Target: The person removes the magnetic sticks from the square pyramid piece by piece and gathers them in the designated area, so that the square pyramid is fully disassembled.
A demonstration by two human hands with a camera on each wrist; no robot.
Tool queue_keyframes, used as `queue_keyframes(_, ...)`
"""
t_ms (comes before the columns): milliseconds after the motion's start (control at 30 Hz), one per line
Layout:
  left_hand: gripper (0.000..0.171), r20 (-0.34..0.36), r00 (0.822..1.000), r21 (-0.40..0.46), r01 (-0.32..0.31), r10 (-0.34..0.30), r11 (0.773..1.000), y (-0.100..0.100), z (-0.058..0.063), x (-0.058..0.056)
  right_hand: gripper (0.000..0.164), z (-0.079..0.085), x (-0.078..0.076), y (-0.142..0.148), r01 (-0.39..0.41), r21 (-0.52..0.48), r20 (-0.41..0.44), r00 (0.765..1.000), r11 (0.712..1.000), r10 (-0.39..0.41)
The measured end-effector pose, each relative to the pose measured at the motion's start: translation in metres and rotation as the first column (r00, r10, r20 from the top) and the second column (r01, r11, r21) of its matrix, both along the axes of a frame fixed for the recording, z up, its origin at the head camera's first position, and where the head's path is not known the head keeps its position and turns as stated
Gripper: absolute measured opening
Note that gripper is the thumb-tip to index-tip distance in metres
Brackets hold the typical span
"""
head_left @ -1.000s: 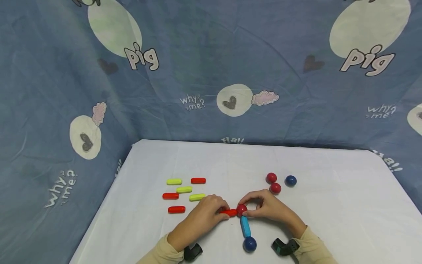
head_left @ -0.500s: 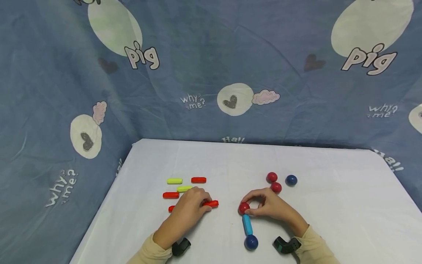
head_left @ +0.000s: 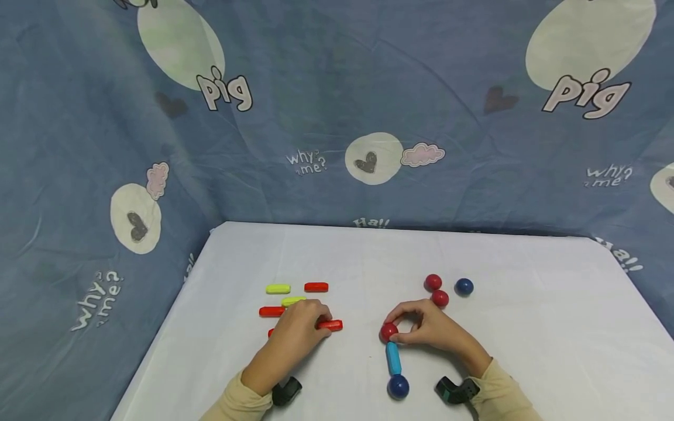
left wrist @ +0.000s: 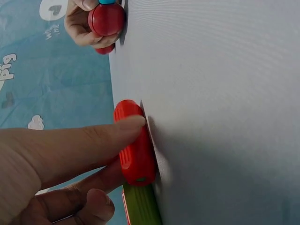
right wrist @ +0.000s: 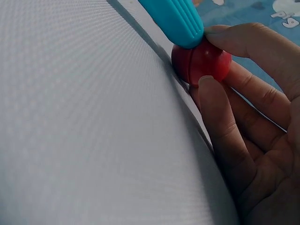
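My left hand (head_left: 301,324) pinches a red ridged stick (head_left: 332,325) low over the white table, thumb on one side. In the left wrist view a yellow-green stick (left wrist: 141,206) lies right by the red stick's near end; whether they touch I cannot tell. My right hand (head_left: 429,327) grips a red ball (head_left: 388,332) between thumb and fingers. A light-blue stick (head_left: 393,358) joins that ball to a dark blue ball (head_left: 398,387) nearer the front. The right wrist view shows the light-blue stick (right wrist: 180,21) meeting the red ball (right wrist: 201,61).
Left of and behind the left hand lie loose sticks, such as a yellow-green one (head_left: 278,289) and red ones (head_left: 316,287), some partly hidden. Two loose red balls (head_left: 433,282) and another dark blue ball (head_left: 464,286) sit beyond the right hand. A blue printed cloth (head_left: 295,105) hangs behind the table.
The left hand has drawn the red stick leftward, away from the red ball it was against a second ago. My right hand has kept its grip on the ball, nearly still.
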State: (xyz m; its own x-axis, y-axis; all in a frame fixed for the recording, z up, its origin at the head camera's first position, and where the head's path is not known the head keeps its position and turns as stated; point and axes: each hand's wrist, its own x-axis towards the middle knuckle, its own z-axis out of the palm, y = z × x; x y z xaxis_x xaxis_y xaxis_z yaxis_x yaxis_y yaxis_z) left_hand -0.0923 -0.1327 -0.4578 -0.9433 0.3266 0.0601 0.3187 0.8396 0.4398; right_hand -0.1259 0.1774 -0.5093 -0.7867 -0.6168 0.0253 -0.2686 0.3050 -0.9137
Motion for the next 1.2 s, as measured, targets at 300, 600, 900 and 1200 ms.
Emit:
queue_keyframes(300,0.017,-0.001,1.0,0.048,0.026,-0.026,0.998,0.015,0.004,0.003,0.027,0.0,0.0,-0.003,-0.047,-0.046,-0.055,0.997,0.998,0.044)
queue_keyframes(600,0.043,0.224,0.969,0.072,0.092,-0.105,0.993,0.057,-0.01,0.02,0.024,-0.003,0.002,-0.008,0.02,-0.036,-0.111,0.993,0.999,-0.024)
queue_keyframes(900,0.021,0.366,0.918,0.163,0.097,-0.151,0.982,0.071,-0.011,0.018,0.029,-0.003,0.001,-0.008,-0.043,-0.075,-0.087,0.996,0.996,0.036)
queue_keyframes(1200,0.012,0.31,0.942,0.14,0.091,-0.131,0.986,0.064,-0.007,0.009,0.03,-0.001,0.002,-0.004,-0.058,-0.077,-0.077,0.996,0.995,0.052)
